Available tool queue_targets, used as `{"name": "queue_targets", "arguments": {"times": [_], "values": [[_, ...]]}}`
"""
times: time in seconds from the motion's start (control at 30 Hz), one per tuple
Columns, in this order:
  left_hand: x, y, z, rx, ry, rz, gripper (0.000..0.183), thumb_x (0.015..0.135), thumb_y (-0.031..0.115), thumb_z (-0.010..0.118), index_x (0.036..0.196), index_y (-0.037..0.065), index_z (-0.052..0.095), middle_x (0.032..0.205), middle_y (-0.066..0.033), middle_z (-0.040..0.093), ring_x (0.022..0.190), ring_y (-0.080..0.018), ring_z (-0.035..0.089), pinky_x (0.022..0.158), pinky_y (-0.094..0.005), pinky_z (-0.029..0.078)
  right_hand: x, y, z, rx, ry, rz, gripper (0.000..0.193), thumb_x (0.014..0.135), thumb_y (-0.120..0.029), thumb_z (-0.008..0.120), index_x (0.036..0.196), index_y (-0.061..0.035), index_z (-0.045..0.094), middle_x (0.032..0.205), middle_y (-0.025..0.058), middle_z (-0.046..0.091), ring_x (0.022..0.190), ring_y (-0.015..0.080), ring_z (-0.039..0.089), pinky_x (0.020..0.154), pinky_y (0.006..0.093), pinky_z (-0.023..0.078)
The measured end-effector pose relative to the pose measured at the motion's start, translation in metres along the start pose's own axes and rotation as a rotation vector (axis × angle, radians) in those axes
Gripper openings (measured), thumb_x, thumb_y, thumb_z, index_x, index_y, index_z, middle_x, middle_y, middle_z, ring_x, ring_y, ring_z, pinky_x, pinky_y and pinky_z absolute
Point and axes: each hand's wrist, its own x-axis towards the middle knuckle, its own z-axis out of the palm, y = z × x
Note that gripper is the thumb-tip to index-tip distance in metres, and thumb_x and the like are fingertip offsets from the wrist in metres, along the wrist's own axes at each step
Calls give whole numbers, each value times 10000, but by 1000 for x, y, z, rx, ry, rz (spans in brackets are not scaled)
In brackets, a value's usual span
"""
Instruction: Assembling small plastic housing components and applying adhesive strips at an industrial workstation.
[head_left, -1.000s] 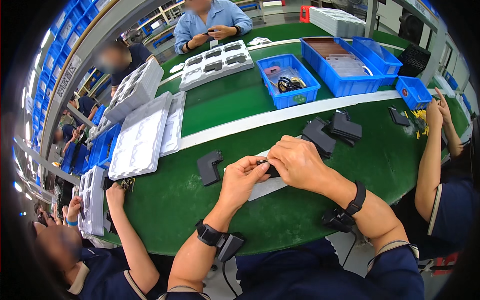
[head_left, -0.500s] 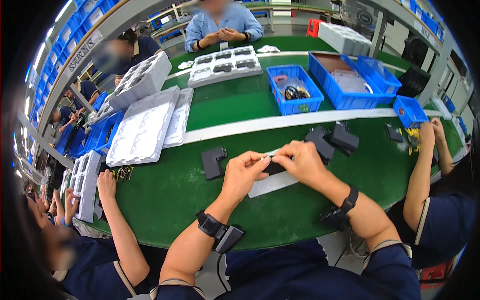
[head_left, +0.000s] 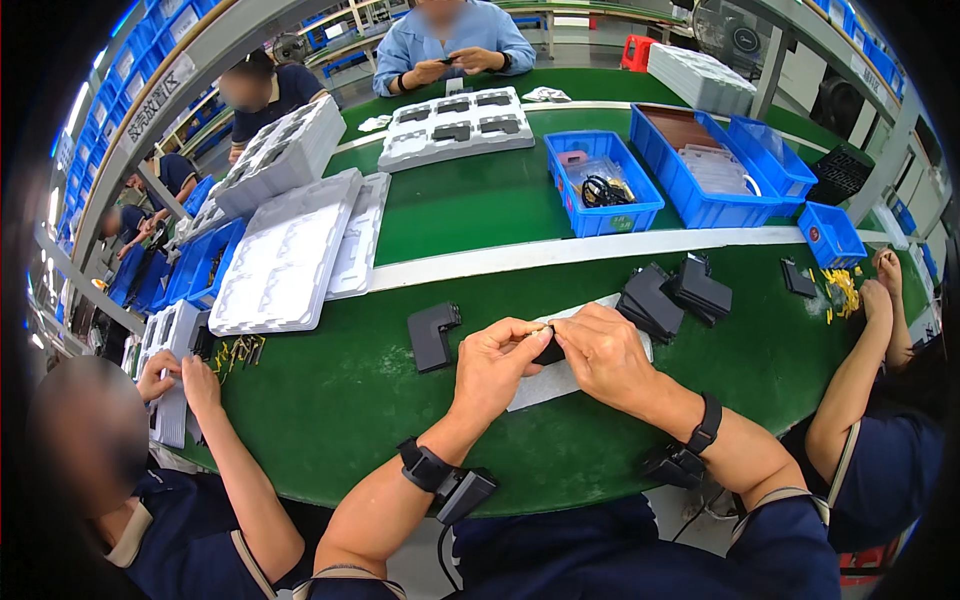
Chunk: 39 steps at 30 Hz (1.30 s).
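My left hand [head_left: 492, 368] and my right hand [head_left: 607, 352] meet above the green table, both closed, thumbs and forefingers pinched together. What they pinch is small and mostly covered by the fingertips; I cannot make it out. A dark piece [head_left: 550, 353] shows just below the fingertips, and I cannot tell whether it is held. Under my hands lies a light grey flat pad [head_left: 540, 391]. To the left of my left hand is a black L-shaped housing [head_left: 431, 338]. Beyond my right hand, several similar black housings [head_left: 652, 302] lie in a loose cluster.
White molded trays [head_left: 285, 255] are stacked at left; another tray [head_left: 455, 130] holds black parts across the table. Blue bins [head_left: 610, 218] stand beyond a white strip [head_left: 480, 262]. Co-workers' arms reach in at left [head_left: 235, 440] and right [head_left: 850, 370], beside small yellow parts [head_left: 845, 290].
My fingers have shifted slightly, still pinched together, with the right hand's fingers more curled over. The view has moved a little. The left co-worker's hands have come together.
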Motion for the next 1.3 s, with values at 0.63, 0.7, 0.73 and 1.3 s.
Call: {"name": "queue_targets", "arguments": {"times": [0.63, 0.7, 0.73, 1.3], "values": [[0, -8, 3, 28, -23, -27, 211, 885, 90, 617, 1079, 14, 587, 872, -21, 652, 708, -47, 559, 569, -201, 449, 4, -1, -10, 284, -112, 563, 112, 760, -71, 698, 814, 15, 649, 766, 128, 644, 683, 249, 616, 607, 331, 469], [0, -8, 3, 22, -31, -26, 204, 885, 84, 616, 1074, 16, 589, 861, -16, 649, 700, -45, 547, 569, -199, 439, 4, 0, -10, 282, -82, 440, 69, 752, -31, 681, 783, 15, 640, 754, 122, 632, 698, 255, 603, 609, 341, 467], [1, -7, 2, 42, -57, -22, 202, 890, 91, 613, 1078, 23, 581, 902, -12, 644, 758, -44, 561, 596, -194, 457, 4, 1, -10, 281, -74, 449, 69, 752, -31, 681, 783, 15, 640, 754, 122, 632, 698, 255, 603, 609, 341, 467], [-3, 11, -9, 14, -57, 157, 428, 908, 68, 579, 1306, -6, 440, 922, -46, 648, 865, -94, 584, 805, -229, 451, 31, -37, -102, 1229, -46, 181, 188, 811, -58, 659, 967, 46, 642, 824, 115, 654, 761, 193, 625, 694, 292, 491]]}}
